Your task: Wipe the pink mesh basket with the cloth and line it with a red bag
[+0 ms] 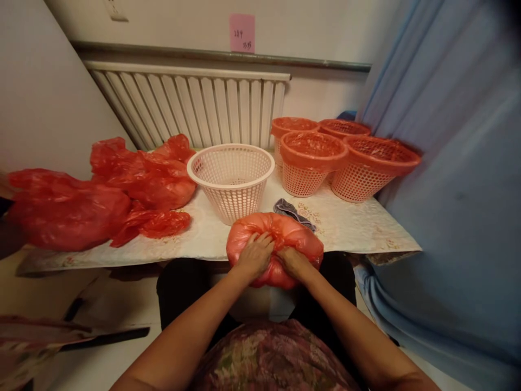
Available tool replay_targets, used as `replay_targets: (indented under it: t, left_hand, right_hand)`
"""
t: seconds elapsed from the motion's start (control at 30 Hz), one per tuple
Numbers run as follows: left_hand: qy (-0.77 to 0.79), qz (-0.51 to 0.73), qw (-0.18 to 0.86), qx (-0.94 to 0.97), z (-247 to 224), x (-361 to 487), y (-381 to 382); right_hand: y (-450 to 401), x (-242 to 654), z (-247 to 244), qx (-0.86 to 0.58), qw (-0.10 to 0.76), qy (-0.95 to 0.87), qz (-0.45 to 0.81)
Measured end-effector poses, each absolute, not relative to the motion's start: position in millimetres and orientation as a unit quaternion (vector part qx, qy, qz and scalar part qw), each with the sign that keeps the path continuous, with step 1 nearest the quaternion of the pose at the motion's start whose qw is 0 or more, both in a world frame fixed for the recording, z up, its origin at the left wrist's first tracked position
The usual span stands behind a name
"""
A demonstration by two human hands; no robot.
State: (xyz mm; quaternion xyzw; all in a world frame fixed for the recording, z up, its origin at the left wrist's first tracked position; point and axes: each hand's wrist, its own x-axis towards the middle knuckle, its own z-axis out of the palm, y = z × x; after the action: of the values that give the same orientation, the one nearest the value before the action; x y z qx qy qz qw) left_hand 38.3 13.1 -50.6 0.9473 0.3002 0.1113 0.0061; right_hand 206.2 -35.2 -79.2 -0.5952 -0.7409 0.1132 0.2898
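A puffed-up red plastic bag (299,233) rests at the table's front edge, over my lap. My left hand (255,255) lies on its left part, fingers bent and pressed into the film. At the puckered middle of the bag, my right hand (293,263) has its fingers curled into the gathered plastic, the tips partly hidden. Both hands are close together on the bag. Just behind it stands a pale pink perforated basket (232,198) with no liner. A dark crumpled cloth (293,213) lies beside the bag, to its right.
Several pink baskets lined with red bags (303,179) stand at the back right. Loose red plastic bags (73,209) are heaped on the left of the table (345,228). A radiator (203,103) is behind, and a blue curtain (456,190) hangs at the right.
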Motion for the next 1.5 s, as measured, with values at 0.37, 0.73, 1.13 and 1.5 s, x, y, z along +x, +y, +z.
replay_targets:
  t: [0.37,0.73,1.13,1.5]
  left_hand:
    - [0.310,0.118,-0.038,0.943,-55,47,20]
    - [0.344,0.195,0.044,0.917,-72,44,26]
    - [0.316,0.217,0.008,0.923,-71,19,33]
    - [0.335,0.223,0.035,0.915,-75,10,21]
  right_hand:
    - [-92,229,-40,-0.612,0.494,-0.603,-0.135]
    - [-68,179,-88,-0.606,0.216,-0.765,0.012]
    - [-36,159,-94,-0.671,0.111,-0.731,0.057]
    - [-32,135,-91,-0.681,0.082,-0.726,-0.037]
